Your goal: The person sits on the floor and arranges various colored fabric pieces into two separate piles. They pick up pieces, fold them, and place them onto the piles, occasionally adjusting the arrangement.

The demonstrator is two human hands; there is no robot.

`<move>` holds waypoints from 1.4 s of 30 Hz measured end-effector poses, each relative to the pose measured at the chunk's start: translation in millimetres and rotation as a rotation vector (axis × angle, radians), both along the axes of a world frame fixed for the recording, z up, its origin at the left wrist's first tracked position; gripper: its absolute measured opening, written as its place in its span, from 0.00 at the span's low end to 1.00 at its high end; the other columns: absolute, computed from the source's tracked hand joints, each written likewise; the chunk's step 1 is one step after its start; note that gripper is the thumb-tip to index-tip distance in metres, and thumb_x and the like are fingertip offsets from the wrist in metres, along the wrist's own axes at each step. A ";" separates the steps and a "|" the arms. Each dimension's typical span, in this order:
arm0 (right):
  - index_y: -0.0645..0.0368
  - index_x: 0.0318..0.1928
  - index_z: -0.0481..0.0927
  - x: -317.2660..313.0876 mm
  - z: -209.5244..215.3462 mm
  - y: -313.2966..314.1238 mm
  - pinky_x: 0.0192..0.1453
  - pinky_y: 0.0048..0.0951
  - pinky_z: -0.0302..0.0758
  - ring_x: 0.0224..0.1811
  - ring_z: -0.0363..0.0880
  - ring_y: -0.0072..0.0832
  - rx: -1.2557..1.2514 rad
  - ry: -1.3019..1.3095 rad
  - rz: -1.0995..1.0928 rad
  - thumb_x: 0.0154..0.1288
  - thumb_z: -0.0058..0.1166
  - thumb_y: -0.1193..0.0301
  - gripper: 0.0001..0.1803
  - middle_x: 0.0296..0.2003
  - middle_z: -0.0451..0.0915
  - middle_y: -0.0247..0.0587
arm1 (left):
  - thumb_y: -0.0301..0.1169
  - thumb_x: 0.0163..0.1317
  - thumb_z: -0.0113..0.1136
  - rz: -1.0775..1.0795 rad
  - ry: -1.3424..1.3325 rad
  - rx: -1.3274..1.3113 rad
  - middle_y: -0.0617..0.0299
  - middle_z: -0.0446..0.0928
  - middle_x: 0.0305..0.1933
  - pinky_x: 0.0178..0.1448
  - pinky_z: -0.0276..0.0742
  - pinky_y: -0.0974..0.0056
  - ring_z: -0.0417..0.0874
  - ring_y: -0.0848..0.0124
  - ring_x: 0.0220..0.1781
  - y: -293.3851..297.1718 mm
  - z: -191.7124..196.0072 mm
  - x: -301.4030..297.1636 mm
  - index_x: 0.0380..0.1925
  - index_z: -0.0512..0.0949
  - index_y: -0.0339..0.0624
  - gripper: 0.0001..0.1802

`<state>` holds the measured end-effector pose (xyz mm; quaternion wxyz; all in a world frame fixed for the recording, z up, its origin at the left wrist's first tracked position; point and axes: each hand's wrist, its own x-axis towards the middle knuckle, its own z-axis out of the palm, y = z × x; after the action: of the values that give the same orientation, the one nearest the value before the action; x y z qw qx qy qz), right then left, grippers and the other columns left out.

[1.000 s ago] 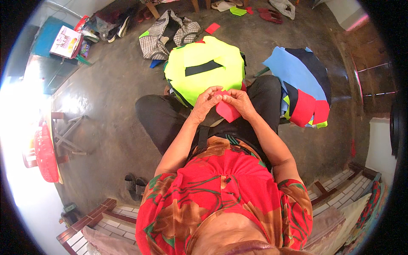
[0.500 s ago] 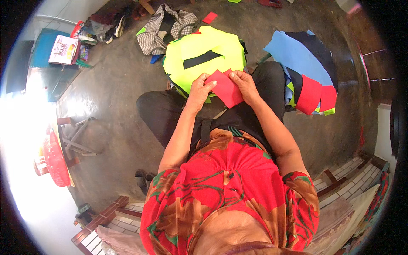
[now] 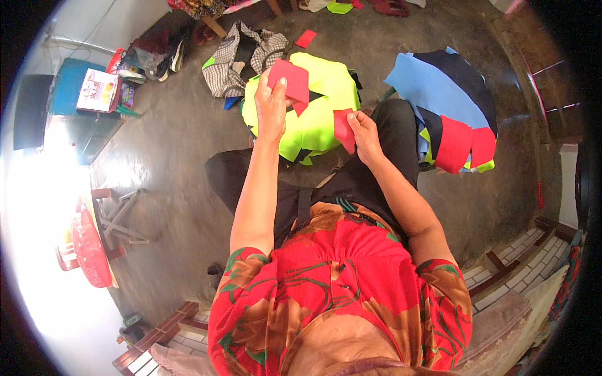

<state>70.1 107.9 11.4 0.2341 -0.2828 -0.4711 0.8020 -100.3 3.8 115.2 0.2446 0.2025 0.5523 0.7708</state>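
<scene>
My left hand [image 3: 272, 108] pinches a red fabric piece [image 3: 290, 81], thumb on top, raised over the neon yellow fabric pile [image 3: 316, 122]. Lower and to the right, my right hand [image 3: 365, 134] grips a second red fabric piece [image 3: 343, 129] by its edge. The two red pieces are apart. Beneath them the yellow pieces lie spread in a heap before my crossed legs, with dark fabric showing in the gaps.
At the right, a stack of light blue fabric [image 3: 433, 81] carries red pieces [image 3: 454, 145] at its near end. A checkered cloth [image 3: 235, 62] lies on the floor beyond the yellow pile, near a small red scrap [image 3: 306, 39]. A teal table [image 3: 69, 75] stands far left.
The red fabric, held together in both hands before, is now two separate pieces. My left hand has moved up and left with one; the right keeps the other, slightly lower.
</scene>
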 end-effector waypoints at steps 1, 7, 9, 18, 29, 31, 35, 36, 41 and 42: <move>0.61 0.38 0.75 0.2 -0.5 -0.6 0.31 0.19 0.70 0.26 0.72 0.16 -0.003 0.007 -0.001 0.71 0.47 0.65 0.11 0.28 0.77 0.30 | 0.27 0.68 0.48 -0.042 -0.013 0.037 0.57 0.74 0.49 0.47 0.82 0.58 0.80 0.68 0.45 6.5 -0.7 -4.8 0.59 0.63 0.38 0.20; 0.62 0.37 0.76 -2.7 1.3 -1.5 0.30 0.20 0.70 0.25 0.72 0.15 0.001 -0.014 0.002 0.71 0.46 0.67 0.11 0.28 0.77 0.30 | 0.25 0.68 0.44 0.117 -0.119 0.203 0.55 0.72 0.53 0.51 0.80 0.56 0.78 0.64 0.51 35.0 -32.3 -19.9 0.62 0.60 0.42 0.22; 0.61 0.37 0.76 -2.6 4.8 -2.9 0.30 0.20 0.70 0.25 0.71 0.15 -0.004 -0.051 0.030 0.71 0.46 0.67 0.11 0.28 0.77 0.29 | 0.23 0.68 0.43 0.218 -0.182 0.147 0.53 0.69 0.56 0.52 0.79 0.55 0.77 0.60 0.53 31.2 -66.8 -24.1 0.64 0.58 0.44 0.24; 0.62 0.39 0.77 -0.5 5.4 -1.1 0.32 0.20 0.69 0.27 0.71 0.14 -0.003 -0.057 0.103 0.70 0.47 0.67 0.11 0.29 0.77 0.29 | 0.18 0.64 0.45 0.296 -0.355 -0.202 0.54 0.66 0.58 0.47 0.81 0.57 0.78 0.63 0.46 -7.0 -149.0 -19.3 0.69 0.49 0.51 0.35; 0.63 0.42 0.77 -5.3 -2.9 -0.7 0.35 0.20 0.70 0.28 0.73 0.16 0.042 -0.088 0.137 0.70 0.48 0.65 0.13 0.31 0.78 0.30 | 0.19 0.53 0.56 0.180 0.098 -0.535 0.53 0.75 0.52 0.46 0.75 0.67 0.78 0.69 0.44 -27.3 -150.9 -52.9 0.50 0.77 0.35 0.21; 0.63 0.42 0.77 -4.8 -3.7 3.1 0.35 0.20 0.70 0.29 0.73 0.16 0.053 -0.115 0.183 0.70 0.48 0.65 0.13 0.31 0.78 0.30 | 0.19 0.51 0.58 0.269 0.212 -0.538 0.51 0.76 0.51 0.49 0.74 0.65 0.79 0.66 0.43 -31.2 -148.5 -53.4 0.48 0.79 0.35 0.21; 0.63 0.42 0.77 -5.4 -2.6 1.2 0.35 0.20 0.70 0.29 0.73 0.16 0.049 -0.112 0.198 0.70 0.48 0.64 0.13 0.30 0.77 0.29 | 0.20 0.50 0.59 0.178 0.111 -0.692 0.52 0.74 0.49 0.47 0.74 0.64 0.79 0.66 0.41 -47.6 -145.6 -54.8 0.45 0.80 0.36 0.19; 0.63 0.42 0.77 -5.4 -1.3 0.5 0.36 0.20 0.70 0.29 0.73 0.16 0.040 -0.104 0.206 0.70 0.49 0.64 0.13 0.31 0.77 0.29 | 0.21 0.50 0.59 0.218 0.112 -0.745 0.52 0.73 0.48 0.47 0.74 0.64 0.79 0.65 0.40 -51.5 -146.2 -53.9 0.44 0.80 0.37 0.18; 0.62 0.41 0.77 -6.4 -4.9 0.7 0.34 0.21 0.70 0.28 0.73 0.16 0.031 -0.101 0.191 0.70 0.47 0.67 0.11 0.31 0.78 0.30 | 0.24 0.51 0.62 0.388 0.148 -0.809 0.52 0.71 0.48 0.45 0.74 0.62 0.78 0.65 0.39 -68.0 -149.0 -35.1 0.44 0.79 0.38 0.17; 0.62 0.41 0.77 -6.4 -7.2 1.1 0.34 0.21 0.70 0.29 0.73 0.16 0.051 -0.106 0.190 0.70 0.47 0.67 0.11 0.31 0.78 0.30 | 0.24 0.52 0.62 0.422 0.213 -0.823 0.52 0.72 0.47 0.45 0.74 0.62 0.78 0.65 0.39 -70.1 -150.3 -27.2 0.45 0.79 0.38 0.17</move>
<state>63.7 109.0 4.2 0.1389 -0.2730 -0.5279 0.7921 -127.5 -66.3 -35.1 0.0846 0.0498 0.8629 0.4957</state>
